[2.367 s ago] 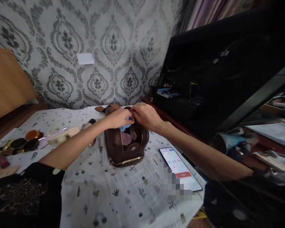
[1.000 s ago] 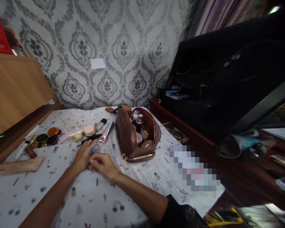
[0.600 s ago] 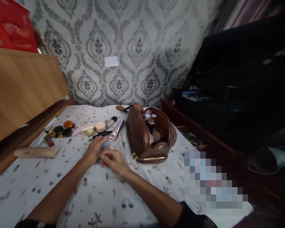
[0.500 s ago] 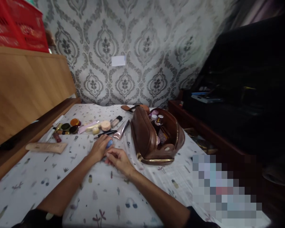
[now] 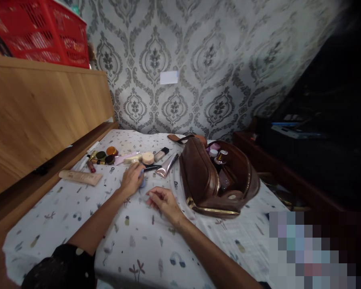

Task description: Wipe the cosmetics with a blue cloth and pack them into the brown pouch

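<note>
My left hand (image 5: pixel 132 178) is closed round a small blue object (image 5: pixel 142 179), its kind mostly hidden by the fingers. Just beyond that hand lie a black pen-like stick (image 5: pixel 152 167) and a round jar with a peach lid (image 5: pixel 148 157). My right hand (image 5: pixel 165 204) is apart from the left, low over the cloth, thumb and fingers pinched together; what they hold, if anything, I cannot make out. To its right stands a brown cosmetic bag (image 5: pixel 198 176), unzipped, with bottles and a compact inside. A shiny pinkish tube (image 5: pixel 167 165) lies between the bag and the jar.
Several small jars, including an orange one (image 5: pixel 112 151), and a beige tube (image 5: pixel 80 177) lie at the left of the patterned cloth (image 5: pixel 138 249). A wooden cabinet (image 5: pixel 48 100) borders the left, under a red basket (image 5: pixel 48 34). Wallpaper closes off the back.
My hands have separated: the left has moved away towards the cosmetics with the blue object, the right stays nearer. The view has turned left, so everything sits further right.
</note>
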A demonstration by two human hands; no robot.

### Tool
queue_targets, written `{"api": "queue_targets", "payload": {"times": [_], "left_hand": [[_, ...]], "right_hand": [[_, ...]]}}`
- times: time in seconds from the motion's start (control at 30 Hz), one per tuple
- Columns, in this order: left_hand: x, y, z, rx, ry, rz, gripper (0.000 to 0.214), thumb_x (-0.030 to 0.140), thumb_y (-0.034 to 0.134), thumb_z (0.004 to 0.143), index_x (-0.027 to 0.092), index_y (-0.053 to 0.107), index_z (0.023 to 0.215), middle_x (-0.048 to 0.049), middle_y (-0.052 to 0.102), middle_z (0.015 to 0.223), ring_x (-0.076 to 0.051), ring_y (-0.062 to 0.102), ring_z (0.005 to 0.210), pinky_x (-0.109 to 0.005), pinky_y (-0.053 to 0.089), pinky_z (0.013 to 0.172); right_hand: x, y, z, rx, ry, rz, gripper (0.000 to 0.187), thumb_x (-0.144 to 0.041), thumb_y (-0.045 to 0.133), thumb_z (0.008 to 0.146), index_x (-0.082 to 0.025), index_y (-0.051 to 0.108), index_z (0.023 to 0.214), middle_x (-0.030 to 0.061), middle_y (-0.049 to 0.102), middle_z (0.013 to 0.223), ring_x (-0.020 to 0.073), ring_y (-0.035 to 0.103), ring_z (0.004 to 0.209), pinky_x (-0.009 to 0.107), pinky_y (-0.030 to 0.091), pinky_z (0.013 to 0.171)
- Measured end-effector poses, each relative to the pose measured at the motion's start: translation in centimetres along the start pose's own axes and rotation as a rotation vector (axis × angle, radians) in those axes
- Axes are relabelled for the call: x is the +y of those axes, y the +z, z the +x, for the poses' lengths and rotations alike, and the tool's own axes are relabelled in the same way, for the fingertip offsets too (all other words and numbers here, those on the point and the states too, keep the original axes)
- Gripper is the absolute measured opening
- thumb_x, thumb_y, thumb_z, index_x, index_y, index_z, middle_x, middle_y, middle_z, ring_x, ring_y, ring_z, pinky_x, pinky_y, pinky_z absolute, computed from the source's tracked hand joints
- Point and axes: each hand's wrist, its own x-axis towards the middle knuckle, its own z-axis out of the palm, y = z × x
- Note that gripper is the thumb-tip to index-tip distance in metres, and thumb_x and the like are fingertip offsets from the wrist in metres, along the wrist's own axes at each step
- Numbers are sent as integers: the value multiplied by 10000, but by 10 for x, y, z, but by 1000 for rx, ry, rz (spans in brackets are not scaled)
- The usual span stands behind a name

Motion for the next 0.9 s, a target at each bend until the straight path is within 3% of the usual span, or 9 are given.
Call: {"api": "queue_targets", "payload": {"times": [0.2, 0.27, 0.37, 0.57, 0.9], "left_hand": [[-33, -3, 8, 159, -239, 151, 440, 110, 514, 840, 227, 588, 1258, -114, 540, 1385, -296, 478, 1300, -419, 500, 1019], [-43, 0, 9, 149, -292, 134, 512, 98, 516, 827, 220, 547, 1323, -118, 522, 1442, -300, 470, 1327, -439, 472, 1065], [-52, 2, 11, 103, -348, 56, 552, 98, 506, 829, 208, 513, 1370, -118, 605, 1358, -287, 550, 1251, -428, 470, 1055], [-51, 0, 13, 96, -308, 7, 393, 114, 475, 848, 240, 654, 1174, -67, 697, 1151, -259, 611, 1150, -373, 478, 1005], [-55, -2, 12, 101, -255, -42, 404, 105, 469, 842, 250, 680, 1154, -37, 713, 1101, -219, 656, 1053, -319, 501, 936]], "right_hand": [[-3, 1, -2, 4, 12, -5, 453, -611, 726, 702, -174, 647, 791, 11, 652, 615, 102, 489, 509, 228, 339, 493], [-4, 1, -2, 2, 16, -12, 447, -604, 724, 708, -171, 650, 794, 12, 653, 620, 101, 487, 514, 229, 342, 498], [-5, 1, -4, -1, 14, -19, 435, -594, 724, 718, -173, 652, 796, 9, 654, 623, 97, 479, 513, 228, 339, 498], [-5, 0, -3, -17, 13, -16, 456, -610, 731, 708, -170, 649, 791, 4, 640, 612, 94, 469, 507, 227, 326, 487], [-7, -1, -4, -32, 18, -26, 478, -628, 740, 709, -166, 652, 794, 6, 638, 610, 94, 459, 508, 223, 318, 483]]}}
